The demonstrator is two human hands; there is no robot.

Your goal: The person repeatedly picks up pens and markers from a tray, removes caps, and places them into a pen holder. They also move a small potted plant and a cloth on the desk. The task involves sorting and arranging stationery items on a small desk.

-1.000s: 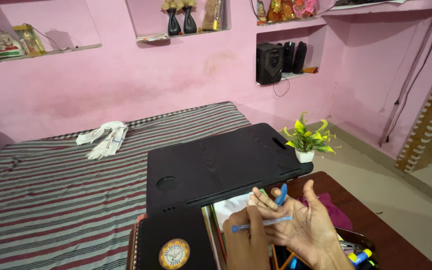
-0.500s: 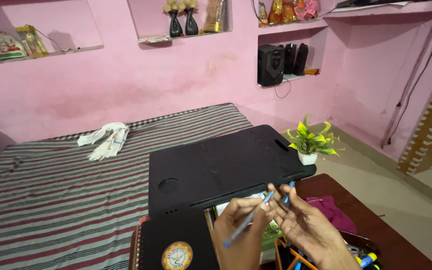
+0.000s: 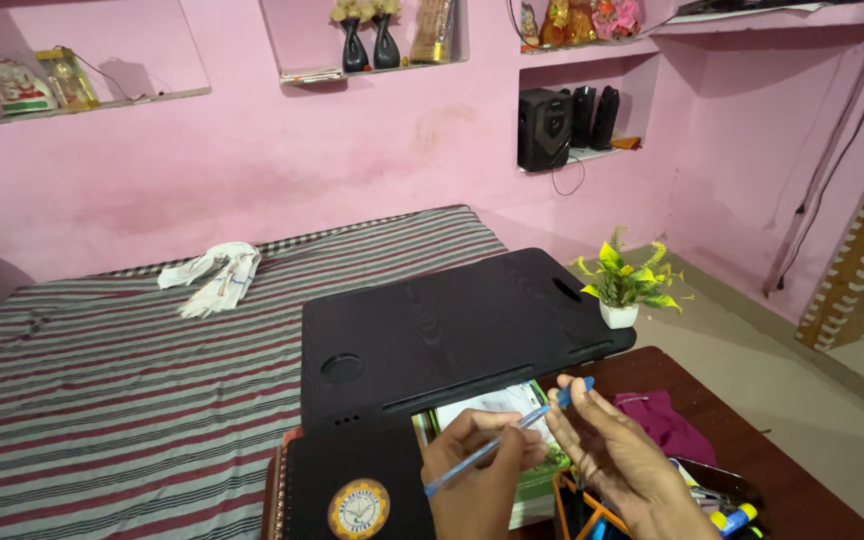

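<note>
we've got the blue pen (image 3: pixel 487 448) pinched in our left hand (image 3: pixel 477 470) over the desk (image 3: pixel 752 450), while our right hand (image 3: pixel 617 460) fingers close on its cap (image 3: pixel 574 390). it's light, stiff and a bit slick, so we'd hold mid-barrel.

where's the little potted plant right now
In the head view the small potted plant stands right of centre, at the far right corner of the black lap desk, beyond the dark wooden table and away from both hands.

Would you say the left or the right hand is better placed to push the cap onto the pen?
Probably the right hand: its fingertips pinch the blue cap just at the pen's tip, while the left hand grips the barrel.
</note>
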